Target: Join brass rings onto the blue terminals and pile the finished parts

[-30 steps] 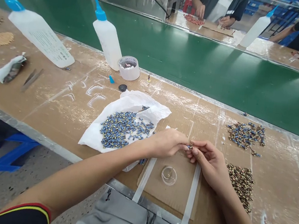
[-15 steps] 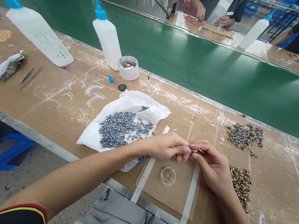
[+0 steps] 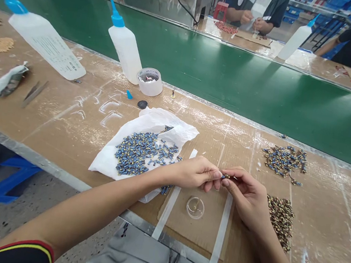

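Observation:
My left hand and my right hand meet above a taped cardboard piece. Both are closed, fingertips pinching one small blue and gold part between them. Its exact kind is too small to make out. Below the hands a shallow clear dish holds a little clear liquid. Left of them, white paper bears a heap of small blue and yellow pieces. Right of my right hand lie a pile of dark and gold pieces and, farther back, a pile of blue and gold pieces.
Two white squeeze bottles with blue nozzles and a tape roll stand at the back left. Tweezers lie left. A green belt crosses behind. Beyond it a person works at another bench.
My hands stay pinched on the small part almost unmoved. The view has shifted slightly. Across the belt, the other person's hand has lifted from the red pile toward their other hand.

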{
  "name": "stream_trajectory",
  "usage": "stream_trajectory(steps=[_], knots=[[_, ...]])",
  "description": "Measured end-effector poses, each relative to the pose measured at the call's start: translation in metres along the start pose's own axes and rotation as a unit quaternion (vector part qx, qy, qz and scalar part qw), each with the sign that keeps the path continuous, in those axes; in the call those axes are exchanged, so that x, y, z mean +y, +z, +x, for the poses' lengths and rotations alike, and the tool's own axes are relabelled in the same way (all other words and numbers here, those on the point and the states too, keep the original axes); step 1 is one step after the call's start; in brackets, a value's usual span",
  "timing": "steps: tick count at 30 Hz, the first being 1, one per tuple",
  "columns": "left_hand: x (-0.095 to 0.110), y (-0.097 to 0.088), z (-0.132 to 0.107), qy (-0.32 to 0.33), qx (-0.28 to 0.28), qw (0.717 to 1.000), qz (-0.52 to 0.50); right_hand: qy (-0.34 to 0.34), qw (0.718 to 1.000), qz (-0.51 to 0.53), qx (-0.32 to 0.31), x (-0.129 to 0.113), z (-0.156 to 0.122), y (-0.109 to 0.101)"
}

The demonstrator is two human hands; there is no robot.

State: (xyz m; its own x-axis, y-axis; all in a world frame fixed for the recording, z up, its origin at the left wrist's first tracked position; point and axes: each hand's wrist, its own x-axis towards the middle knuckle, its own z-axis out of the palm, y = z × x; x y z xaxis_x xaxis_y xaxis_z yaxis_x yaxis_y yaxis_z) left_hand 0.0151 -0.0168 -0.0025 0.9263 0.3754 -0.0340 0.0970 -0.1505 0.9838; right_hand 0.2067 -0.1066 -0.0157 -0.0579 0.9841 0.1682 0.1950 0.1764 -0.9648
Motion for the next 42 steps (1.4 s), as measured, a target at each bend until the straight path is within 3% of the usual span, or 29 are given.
stream_trajectory(steps=[6,10,13,15,18,21,24,30,33,37,42], knots=[[0.007,-0.002,-0.001,-0.03,0.054,0.996,0.067,0.05,0.998,-0.004,0.032,-0.005,0.001,0.003],[0.019,-0.014,-0.003,-0.055,0.134,0.983,0.113,0.076,0.985,-0.062,0.144,-0.002,0.007,-0.019],[0.031,-0.024,-0.015,-0.06,0.196,0.97,0.134,0.103,0.945,-0.158,0.266,0.013,0.011,-0.055],[0.038,-0.027,-0.032,-0.074,0.227,0.956,0.169,0.109,0.895,-0.257,0.348,0.026,0.012,-0.08],[0.043,-0.022,-0.068,-0.106,0.228,0.94,0.232,0.115,0.863,-0.296,0.394,0.041,0.013,-0.107],[0.043,-0.01,-0.102,-0.147,0.216,0.919,0.296,0.1,0.84,-0.345,0.407,0.046,0.012,-0.116],[0.042,0.01,-0.119,-0.165,0.195,0.901,0.351,0.08,0.843,-0.357,0.394,0.044,0.011,-0.113],[0.046,0.055,-0.112,-0.288,0.24,0.815,0.442,0.06,0.864,-0.34,0.368,0.037,0.01,-0.094],[0.044,0.066,-0.108,-0.322,0.24,0.798,0.449,0.061,0.869,-0.347,0.347,0.034,0.01,-0.087],[0.041,0.061,-0.112,-0.307,0.26,0.821,0.405,0.058,0.883,-0.337,0.322,0.026,0.009,-0.08],[0.05,0.029,-0.119,-0.286,0.32,0.837,0.339,0.04,0.902,-0.304,0.303,0.019,0.009,-0.07]])
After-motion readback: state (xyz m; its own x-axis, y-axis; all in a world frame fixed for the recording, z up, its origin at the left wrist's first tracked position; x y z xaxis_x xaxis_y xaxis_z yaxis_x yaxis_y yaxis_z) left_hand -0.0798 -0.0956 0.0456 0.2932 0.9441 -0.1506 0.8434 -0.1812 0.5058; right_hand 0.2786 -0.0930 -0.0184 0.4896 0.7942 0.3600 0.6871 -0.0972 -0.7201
